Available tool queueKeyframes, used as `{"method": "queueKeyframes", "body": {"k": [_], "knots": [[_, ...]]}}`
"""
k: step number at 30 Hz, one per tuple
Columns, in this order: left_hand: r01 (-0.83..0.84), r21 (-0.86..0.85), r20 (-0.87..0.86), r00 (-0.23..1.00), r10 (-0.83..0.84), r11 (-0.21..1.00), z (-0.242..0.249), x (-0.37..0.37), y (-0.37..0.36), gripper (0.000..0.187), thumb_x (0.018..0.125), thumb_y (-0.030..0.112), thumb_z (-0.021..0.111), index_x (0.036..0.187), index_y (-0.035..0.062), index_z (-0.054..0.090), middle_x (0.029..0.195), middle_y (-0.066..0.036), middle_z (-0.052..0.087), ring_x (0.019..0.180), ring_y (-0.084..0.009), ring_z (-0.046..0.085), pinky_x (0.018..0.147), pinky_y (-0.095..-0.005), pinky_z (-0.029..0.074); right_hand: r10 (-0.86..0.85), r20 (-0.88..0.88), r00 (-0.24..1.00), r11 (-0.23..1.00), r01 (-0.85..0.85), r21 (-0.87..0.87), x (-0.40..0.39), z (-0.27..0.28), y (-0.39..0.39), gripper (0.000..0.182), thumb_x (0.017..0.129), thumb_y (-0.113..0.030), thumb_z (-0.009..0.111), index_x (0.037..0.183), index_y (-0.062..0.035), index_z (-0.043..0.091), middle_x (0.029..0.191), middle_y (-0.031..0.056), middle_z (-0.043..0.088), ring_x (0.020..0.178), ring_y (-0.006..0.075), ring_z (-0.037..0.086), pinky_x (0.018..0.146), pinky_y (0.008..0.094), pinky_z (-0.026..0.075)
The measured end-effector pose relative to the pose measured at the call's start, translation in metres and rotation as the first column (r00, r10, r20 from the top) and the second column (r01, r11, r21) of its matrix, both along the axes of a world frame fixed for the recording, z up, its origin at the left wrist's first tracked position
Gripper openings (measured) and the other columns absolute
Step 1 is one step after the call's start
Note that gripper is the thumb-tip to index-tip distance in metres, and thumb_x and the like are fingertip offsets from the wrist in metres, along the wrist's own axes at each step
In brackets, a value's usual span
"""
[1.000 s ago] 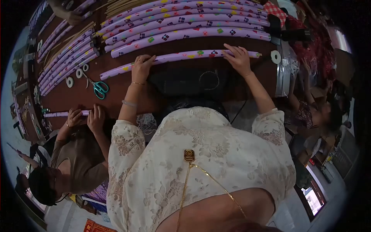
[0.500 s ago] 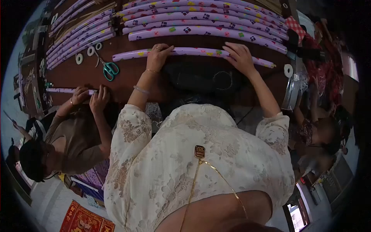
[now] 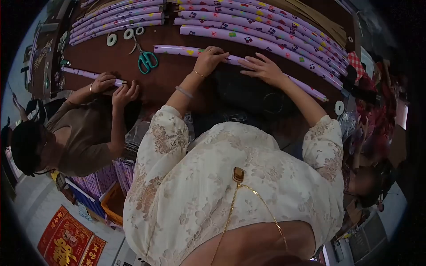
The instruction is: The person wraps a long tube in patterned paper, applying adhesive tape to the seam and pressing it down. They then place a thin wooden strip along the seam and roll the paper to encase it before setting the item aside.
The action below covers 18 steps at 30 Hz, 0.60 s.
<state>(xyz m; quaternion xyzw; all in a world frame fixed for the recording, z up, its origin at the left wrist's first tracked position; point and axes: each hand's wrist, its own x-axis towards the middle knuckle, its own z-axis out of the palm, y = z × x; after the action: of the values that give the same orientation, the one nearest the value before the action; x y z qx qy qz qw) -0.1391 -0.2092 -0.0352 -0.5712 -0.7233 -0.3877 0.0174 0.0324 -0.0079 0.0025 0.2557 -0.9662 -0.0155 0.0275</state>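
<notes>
A slim roll of purple patterned wrapping paper (image 3: pixel 175 50) lies across the brown table in front of me. My left hand (image 3: pixel 210 61) is closed on its middle part, thumb and fingers pinching the paper. A little to the right, my right hand (image 3: pixel 263 71) rests on the same roll with its fingers stretched and spread. The roll's right end (image 3: pixel 313 91) shows past my right wrist. Teal-handled scissors (image 3: pixel 147 61) lie beyond and left of my left hand, with white tape rolls (image 3: pixel 112 40) near them.
Several finished-looking purple rolls (image 3: pixel 262 41) line the table's far side, with more at the far left (image 3: pixel 117 25). A co-worker's hands (image 3: pixel 124 92) handle another roll (image 3: pixel 84 73) on my left. One white tape roll (image 3: pixel 339 107) sits at the right edge. A dark bundle (image 3: pixel 262 93) lies before me.
My right hand has slid left along the roll, closer to my left hand. The left hand stays on the roll. The head view has shifted and turned slightly.
</notes>
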Motion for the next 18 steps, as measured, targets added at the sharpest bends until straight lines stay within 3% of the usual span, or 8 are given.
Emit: {"method": "queueKeyframes", "body": {"k": [2, 3, 5, 12, 14, 15, 17, 18], "knots": [[-0.001, 0.005, -0.014, 1.000, 0.001, 1.000, 0.001, 0.000, 0.000, 0.027, 0.067, 0.006, 0.063, 0.092, 0.0133, 0.067, 0.085, -0.005, 0.059, 0.083, -0.0226, 0.056, 0.069, -0.0319, 0.048, -0.123, 0.048, 0.991, 0.978, 0.129, -0.166, -0.002, 0.004, -0.004, 0.060, 0.078, -0.025, 0.060, 0.132, -0.0268, 0.034, 0.141, -0.0017, 0.025, 0.125, 0.0172, 0.033, 0.103, 0.0391, 0.025], [0.001, 0.003, -0.021, 1.000, -0.001, 1.000, 0.001, 0.000, 0.000, 0.026, 0.067, 0.007, 0.063, 0.092, 0.0133, 0.067, 0.085, -0.005, 0.059, 0.083, -0.0226, 0.056, 0.070, -0.0319, 0.048, -0.113, 0.048, 0.992, 0.979, 0.119, -0.163, -0.009, 0.007, -0.008, 0.060, 0.078, -0.025, 0.060, 0.132, -0.0268, 0.034, 0.141, -0.0017, 0.025, 0.125, 0.0172, 0.033, 0.103, 0.0391, 0.025], [-0.008, 0.004, -0.008, 1.000, 0.008, 1.000, 0.002, 0.001, 0.000, 0.026, 0.067, 0.007, 0.063, 0.092, 0.0132, 0.067, 0.086, -0.005, 0.059, 0.083, -0.0226, 0.056, 0.070, -0.0319, 0.048, -0.235, 0.111, 0.966, 0.943, 0.255, -0.216, -0.020, 0.011, -0.021, 0.062, 0.077, -0.023, 0.061, 0.132, -0.0258, 0.034, 0.142, -0.0016, 0.024, 0.127, 0.0163, 0.029, 0.103, 0.0394, 0.024], [0.015, 0.038, 0.026, 1.000, -0.016, 0.999, 0.004, 0.002, -0.001, 0.026, 0.066, 0.008, 0.065, 0.092, 0.0123, 0.067, 0.087, -0.007, 0.059, 0.085, -0.0230, 0.055, 0.073, -0.0323, 0.047, -0.193, -0.028, 0.981, 0.974, 0.188, -0.128, -0.017, -0.003, -0.021, 0.061, 0.078, -0.020, 0.060, 0.133, -0.0250, 0.033, 0.143, -0.0015, 0.023, 0.129, 0.0162, 0.026, 0.104, 0.0400, 0.023], [0.008, 0.017, 0.014, 1.000, -0.008, 1.000, 0.001, 0.001, 0.002, 0.026, 0.066, 0.009, 0.065, 0.092, 0.0122, 0.067, 0.087, -0.006, 0.059, 0.085, -0.0230, 0.055, 0.073, -0.0322, 0.047, 0.049, -0.029, 0.998, 0.991, -0.045, 0.125, -0.015, 0.005, -0.015, 0.049, 0.078, -0.017, 0.059, 0.125, -0.0233, 0.045, 0.140, 0.0015, 0.029, 0.126, 0.0167, 0.032, 0.102, 0.0396, 0.025], [-0.001, -0.005, 0.005, 1.000, 0.001, 1.000, 0.001, 0.000, 0.002, 0.026, 0.066, 0.009, 0.065, 0.092, 0.0122, 0.067, 0.086, -0.006, 0.059, 0.085, -0.0231, 0.055, 0.073, -0.0321, 0.047, 0.044, -0.033, 0.998, 0.991, -0.040, 0.130, -0.013, 0.010, -0.015, 0.049, 0.078, -0.017, 0.059, 0.125, -0.0233, 0.045, 0.140, 0.0015, 0.029, 0.126, 0.0167, 0.032, 0.102, 0.0396, 0.025], [0.014, 0.011, 0.014, 1.000, -0.014, 1.000, 0.000, -0.001, 0.002, 0.026, 0.066, 0.009, 0.066, 0.092, 0.0123, 0.067, 0.086, -0.006, 0.059, 0.085, -0.0229, 0.055, 0.072, -0.0319, 0.047, -0.174, 0.081, 0.981, 0.928, 0.191, -0.320, -0.008, 0.019, -0.015, 0.038, 0.079, -0.014, 0.057, 0.117, -0.0194, 0.053, 0.130, 0.0051, 0.043, 0.117, 0.0187, 0.044, 0.099, 0.0379, 0.029], [0.025, 0.023, 0.028, 0.999, -0.026, 0.999, 0.000, -0.001, 0.002, 0.026, 0.066, 0.008, 0.066, 0.092, 0.0124, 0.067, 0.086, -0.006, 0.059, 0.085, -0.0226, 0.055, 0.072, -0.0317, 0.047, -0.177, 0.081, 0.981, 0.928, 0.194, -0.318, -0.008, 0.018, -0.016, 0.038, 0.079, -0.014, 0.057, 0.117, -0.0194, 0.053, 0.130, 0.0051, 0.043, 0.117, 0.0187, 0.044, 0.099, 0.0379, 0.029]]}}
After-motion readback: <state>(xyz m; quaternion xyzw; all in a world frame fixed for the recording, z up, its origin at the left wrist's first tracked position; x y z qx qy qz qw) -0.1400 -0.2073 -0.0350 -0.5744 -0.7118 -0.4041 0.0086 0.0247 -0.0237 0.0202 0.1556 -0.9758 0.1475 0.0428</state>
